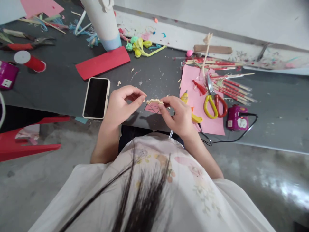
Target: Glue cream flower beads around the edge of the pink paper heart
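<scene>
My right hand (177, 114) pinches the right end of a small pink paper piece (152, 108) between thumb and forefinger. Dark lines cross the paper, and a curved row of small cream-coloured pieces (154, 101) runs along its upper edge. On the other side, my left hand (126, 104) has its thumb and forefinger pinched together, just left of the paper. A tiny cream-coloured piece (144, 101) shows at those fingertips. Partly hidden behind my right hand lies a yellow glue gun (196, 118) with a black cord.
A phone (96, 98) lies left of my left hand. Scissors (214, 100) rest on pink paper (190, 77) at the right, near wrapped sticks (231, 87) and a purple box (238, 118). Further back stand a white bottle (103, 25) and a red strip (103, 62). Red thread (35, 63) and pliers (24, 45) are left.
</scene>
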### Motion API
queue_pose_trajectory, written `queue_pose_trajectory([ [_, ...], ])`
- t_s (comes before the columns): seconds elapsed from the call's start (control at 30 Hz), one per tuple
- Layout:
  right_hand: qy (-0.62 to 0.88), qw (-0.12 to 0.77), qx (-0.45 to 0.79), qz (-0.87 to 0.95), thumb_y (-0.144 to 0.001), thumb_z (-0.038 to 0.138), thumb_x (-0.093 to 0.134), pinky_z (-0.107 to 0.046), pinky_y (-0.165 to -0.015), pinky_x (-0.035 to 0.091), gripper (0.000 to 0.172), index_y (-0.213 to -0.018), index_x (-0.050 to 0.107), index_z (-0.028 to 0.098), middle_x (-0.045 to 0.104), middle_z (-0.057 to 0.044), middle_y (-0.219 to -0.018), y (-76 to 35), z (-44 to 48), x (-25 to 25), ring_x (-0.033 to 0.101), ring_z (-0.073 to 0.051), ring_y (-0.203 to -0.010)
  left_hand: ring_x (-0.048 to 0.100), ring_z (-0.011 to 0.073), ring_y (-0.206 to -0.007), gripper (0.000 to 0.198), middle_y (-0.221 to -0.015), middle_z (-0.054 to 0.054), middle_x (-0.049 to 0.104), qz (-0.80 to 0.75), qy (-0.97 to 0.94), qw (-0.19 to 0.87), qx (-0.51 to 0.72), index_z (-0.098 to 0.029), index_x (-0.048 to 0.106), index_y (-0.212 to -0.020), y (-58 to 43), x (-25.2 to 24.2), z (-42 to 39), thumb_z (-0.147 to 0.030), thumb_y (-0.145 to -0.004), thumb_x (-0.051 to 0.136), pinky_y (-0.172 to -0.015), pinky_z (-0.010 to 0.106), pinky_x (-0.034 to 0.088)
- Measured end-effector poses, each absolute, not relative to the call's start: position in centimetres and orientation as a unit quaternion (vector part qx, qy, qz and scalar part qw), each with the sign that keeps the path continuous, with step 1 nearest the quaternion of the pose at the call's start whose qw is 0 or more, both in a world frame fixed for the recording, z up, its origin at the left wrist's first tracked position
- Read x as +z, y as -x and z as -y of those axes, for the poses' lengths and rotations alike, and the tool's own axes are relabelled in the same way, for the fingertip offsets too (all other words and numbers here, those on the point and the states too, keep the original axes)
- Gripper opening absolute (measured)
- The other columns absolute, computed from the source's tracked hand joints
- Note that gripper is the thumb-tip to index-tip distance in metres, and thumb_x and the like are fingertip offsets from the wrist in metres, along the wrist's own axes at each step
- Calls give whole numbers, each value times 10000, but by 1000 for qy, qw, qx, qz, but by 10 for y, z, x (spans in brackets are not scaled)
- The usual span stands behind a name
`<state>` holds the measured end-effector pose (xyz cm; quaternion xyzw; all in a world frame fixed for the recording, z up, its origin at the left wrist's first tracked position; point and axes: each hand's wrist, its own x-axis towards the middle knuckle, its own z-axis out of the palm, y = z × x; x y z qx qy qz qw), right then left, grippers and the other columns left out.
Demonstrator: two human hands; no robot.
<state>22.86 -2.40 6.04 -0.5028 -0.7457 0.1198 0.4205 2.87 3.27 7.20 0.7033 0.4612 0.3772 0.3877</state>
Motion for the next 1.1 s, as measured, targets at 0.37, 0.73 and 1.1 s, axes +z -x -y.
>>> queue_pose_trajectory([
  [0.37, 465, 387, -2, 796, -943, 168, 556, -297, -760, 516, 86, -1018, 597, 173, 726, -61, -890, -227, 27, 60, 671, -169, -841, 639, 108, -674, 42, -752, -13, 707, -470, -750, 347, 310, -201, 722, -787, -29, 93, -27, -218, -776, 685, -650, 230, 514],
  [0.73, 468, 374, -32, 800, -945, 183, 559, -290, -731, 493, 54, -979, 596, 163, 715, -62, -847, -223, 26, 61, 655, -174, -791, 639, 122, -760, 96, -841, -12, 710, -469, -817, 223, 250, -219, 717, -840, -32, 99, -22, -218, -843, 621, -698, 247, 488],
  [1.1, 480, 373, 26, 793, -979, 231, 494, -286, -704, 466, 113, -965, 594, 182, 696, -48, -831, -224, 26, 61, 634, -162, -771, 624, 163, -861, 88, -846, 1, 668, -407, -874, 162, 212, -210, 642, -812, -29, 96, -32, -183, -860, 574, -801, 286, 466],
])
